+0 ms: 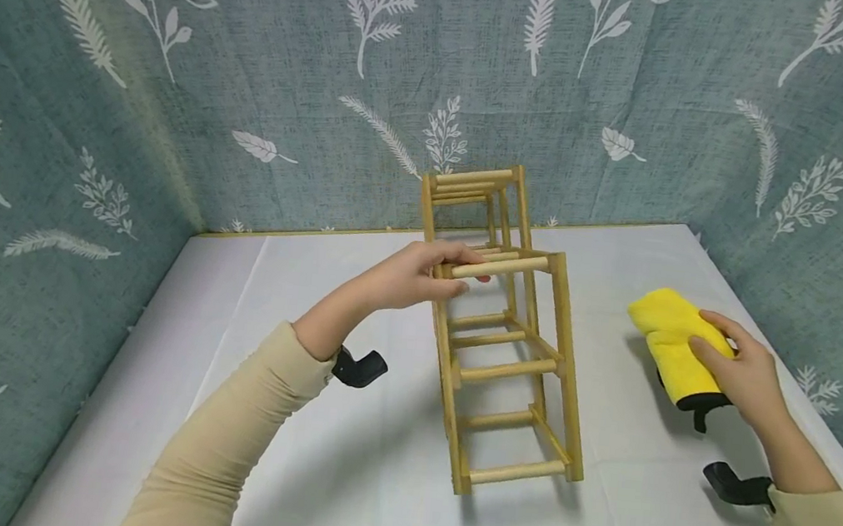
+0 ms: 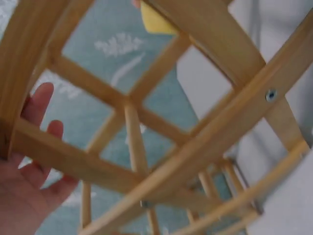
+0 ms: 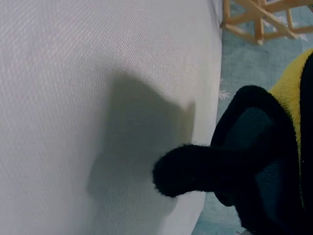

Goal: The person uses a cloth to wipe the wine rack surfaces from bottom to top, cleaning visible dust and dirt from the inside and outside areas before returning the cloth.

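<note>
A light wooden rack [image 1: 567, 376] with round rungs stands tilted near the middle in the head view. My left hand [image 1: 420, 275] grips its near upper corner, fingers over the top and thumb lower down. The left wrist view shows those fingers [image 2: 55, 128] around a wooden bar [image 2: 93, 164]. On the right, my right hand [image 1: 750, 375] pinches a soft yellow cloth piece [image 1: 674, 343] with black edging, fingers on top of it. Up close in the right wrist view, a fuzzy black strap [image 3: 190, 171] sticks out from its dark underside; the right fingers are hidden there.
A white cloth [image 1: 283, 468] covers the table. Behind and on both sides hang grey-green curtains [image 1: 293, 101] with white leaf prints. Black wrist-camera pieces [image 1: 361, 368] jut out below each wrist.
</note>
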The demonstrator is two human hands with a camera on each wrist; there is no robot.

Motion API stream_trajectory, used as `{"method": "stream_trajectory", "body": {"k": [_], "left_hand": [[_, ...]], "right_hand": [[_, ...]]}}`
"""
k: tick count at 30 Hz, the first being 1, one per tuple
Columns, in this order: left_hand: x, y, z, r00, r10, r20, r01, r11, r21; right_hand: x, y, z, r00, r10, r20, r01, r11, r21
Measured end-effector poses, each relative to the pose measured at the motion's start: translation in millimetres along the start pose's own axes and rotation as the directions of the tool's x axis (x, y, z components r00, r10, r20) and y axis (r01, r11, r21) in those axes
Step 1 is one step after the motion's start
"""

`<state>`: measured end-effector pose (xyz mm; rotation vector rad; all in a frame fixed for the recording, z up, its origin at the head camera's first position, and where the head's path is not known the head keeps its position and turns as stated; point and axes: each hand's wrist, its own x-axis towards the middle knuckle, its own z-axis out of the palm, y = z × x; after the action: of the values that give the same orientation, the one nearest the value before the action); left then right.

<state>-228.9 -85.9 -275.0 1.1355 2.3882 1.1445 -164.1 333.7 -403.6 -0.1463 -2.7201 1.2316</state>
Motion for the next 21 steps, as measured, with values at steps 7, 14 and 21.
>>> {"method": "stream_trajectory", "body": {"k": [7, 14, 21], "left_hand": [[2.6, -9.1, -0.7, 0.997, 0.068, -0.045, -0.062, 0.990, 0.123], [-31.5, -3.1, 43.6, 0.930, -0.297, -0.215, 0.316, 0.947, 0.056], [-50.7, -1.9, 69.7, 0.907, -0.419, -0.046, 0.419, 0.908, -0.009]], "right_hand": [[-4.6, 1.6, -3.6, 1.000, -0.001, 0.010, 0.001, 1.000, -0.011], [-8.3, 5.1, -6.4, 1.000, 0.018, 0.011, -0.018, 1.000, -0.006], [-5.9, 1.1, -6.7, 1.000, -0.006, 0.006, 0.006, 1.000, -0.001]]}}
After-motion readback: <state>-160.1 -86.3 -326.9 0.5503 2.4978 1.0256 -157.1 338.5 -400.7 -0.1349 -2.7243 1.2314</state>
